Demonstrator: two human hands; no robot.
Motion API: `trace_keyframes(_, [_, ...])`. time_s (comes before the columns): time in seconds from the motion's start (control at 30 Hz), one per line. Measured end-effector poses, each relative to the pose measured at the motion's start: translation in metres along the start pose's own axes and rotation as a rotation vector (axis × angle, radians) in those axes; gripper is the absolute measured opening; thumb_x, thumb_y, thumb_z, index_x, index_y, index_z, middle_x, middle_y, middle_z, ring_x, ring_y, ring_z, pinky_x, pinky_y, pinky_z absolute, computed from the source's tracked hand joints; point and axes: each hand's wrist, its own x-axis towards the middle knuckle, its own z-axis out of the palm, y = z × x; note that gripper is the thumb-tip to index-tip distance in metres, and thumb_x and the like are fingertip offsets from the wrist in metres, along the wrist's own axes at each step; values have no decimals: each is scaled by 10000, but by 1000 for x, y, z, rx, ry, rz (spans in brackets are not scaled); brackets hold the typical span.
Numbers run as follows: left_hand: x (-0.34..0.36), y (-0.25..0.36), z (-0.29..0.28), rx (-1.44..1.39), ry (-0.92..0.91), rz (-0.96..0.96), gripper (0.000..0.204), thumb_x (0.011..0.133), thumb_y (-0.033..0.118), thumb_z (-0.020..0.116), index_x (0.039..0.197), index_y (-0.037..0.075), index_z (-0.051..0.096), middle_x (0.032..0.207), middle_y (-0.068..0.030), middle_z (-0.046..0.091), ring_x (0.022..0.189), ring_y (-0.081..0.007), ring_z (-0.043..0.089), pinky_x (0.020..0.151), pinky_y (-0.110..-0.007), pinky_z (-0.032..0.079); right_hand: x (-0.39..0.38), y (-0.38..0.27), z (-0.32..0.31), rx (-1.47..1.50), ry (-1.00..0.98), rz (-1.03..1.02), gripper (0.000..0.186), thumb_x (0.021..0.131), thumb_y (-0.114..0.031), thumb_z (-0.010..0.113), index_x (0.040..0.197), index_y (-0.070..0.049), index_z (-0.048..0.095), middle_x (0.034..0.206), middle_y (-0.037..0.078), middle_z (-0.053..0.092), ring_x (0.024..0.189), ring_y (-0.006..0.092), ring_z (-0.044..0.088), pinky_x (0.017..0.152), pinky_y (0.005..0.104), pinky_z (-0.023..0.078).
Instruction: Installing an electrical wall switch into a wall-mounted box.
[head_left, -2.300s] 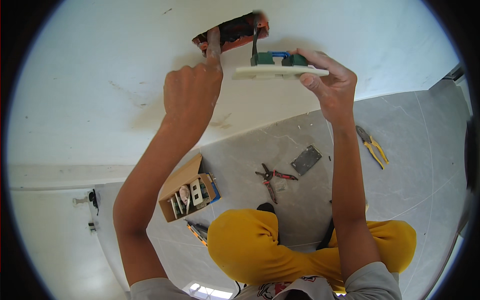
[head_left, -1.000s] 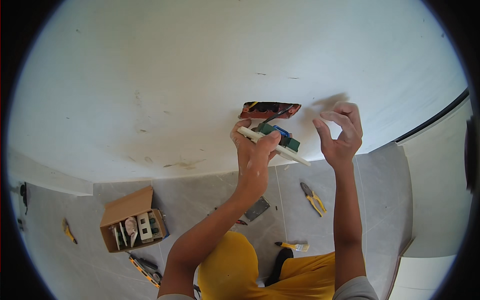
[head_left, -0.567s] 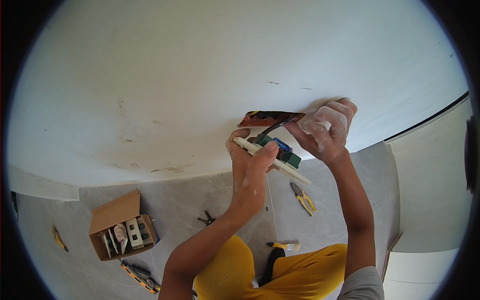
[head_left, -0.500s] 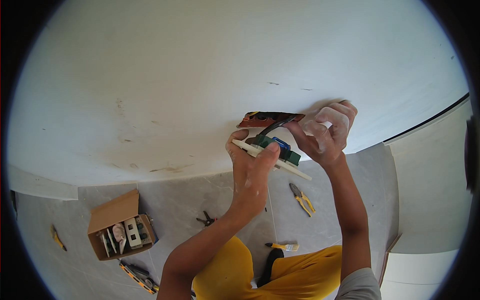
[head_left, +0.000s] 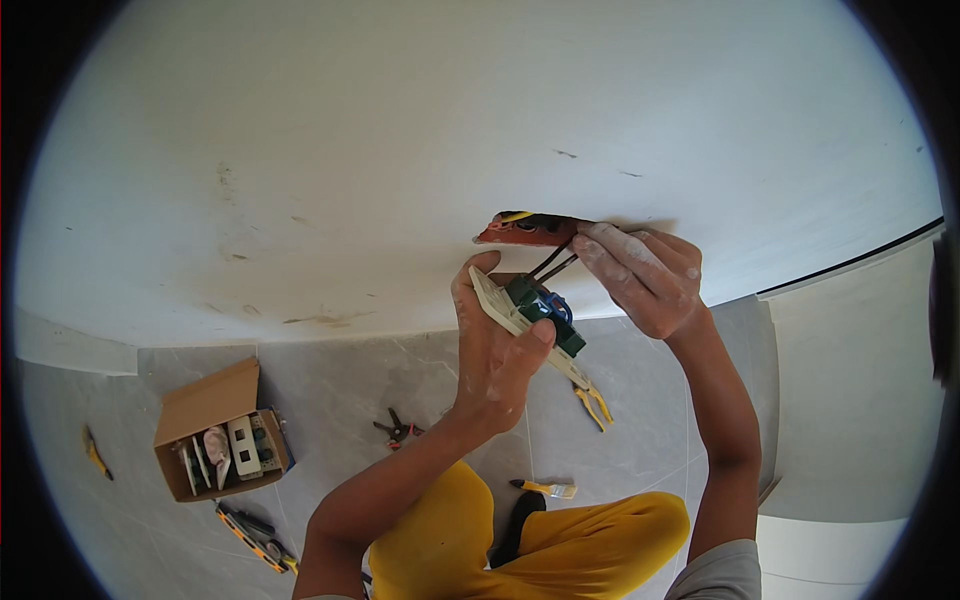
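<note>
Nearest in, the person's light grey fabric sleeve is cut off by the lower edge, and so are the bright yellow trousers, partly covered by the left forearm. Left hand has a proper clamp on an off-white rectangular plastic faceplate, thumb over the back, palm and fingers around the front, though most of those fingers are hidden so can't say how many touch. The plate's tilted, apart from the wall and just below the hole, with dark green plastic blocks and a blue wire loop on its back. Right hand is bunched nearly closed, fingertips at two thin black wires running from the blocks; thumb's tucked out of sight, so can't tell if it's pinching them or only touching. Those fingers also cover the right end of a reddish-orange box opening in the wall, and its inside is too dark to read. Down on the floor, yellow-handled metal pliers have their head mostly hidden behind the plate
</note>
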Motion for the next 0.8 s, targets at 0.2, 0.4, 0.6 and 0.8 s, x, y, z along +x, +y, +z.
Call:
trace_keyframes(0.2, [4, 3, -6, -13, -15, -89, 760, 926, 195, 639, 1487, 49, 146, 1181, -93, 448, 1021, -124, 486, 860, -284, 459, 4, -2, 10, 29, 85, 10, 192, 749, -87, 815, 905, -16, 728, 901, 104, 750, 660, 158, 693, 521, 245, 551])
trace_keyframes(0.4, [3, 4, -8, -18, -55, -48, 736, 921, 168, 642, 1471, 51, 167, 1183, -93, 448, 991, -121, 512, 888, -298, 475, -4, -3, 14, -78, 125, -20, 243, 696, -38, 862, 899, -37, 728, 920, 71, 668, 602, 136, 611, 481, 250, 482])
trace_keyframes(0.6, [8, -4, -17, 12, -220, -140, 722, 941, 106, 637, 1467, 68, 144, 1212, -103, 445, 1081, -150, 530, 1008, -352, 472, -10, -16, 28, -83, 220, 131, 348, 661, 117, 836, 930, -68, 716, 941, 43, 529, 651, 138, 579, 503, 263, 463])
trace_keyframes(0.8, [12, -25, -10, -130, -174, 76, 828, 902, 89, 751, 1461, 85, 140, 1305, -137, 454, 1252, -200, 497, 1068, -380, 446, -2, -18, 26, -117, 186, 194, 289, 657, 77, 854, 881, -57, 729, 896, 44, 589, 614, 134, 599, 475, 266, 467])
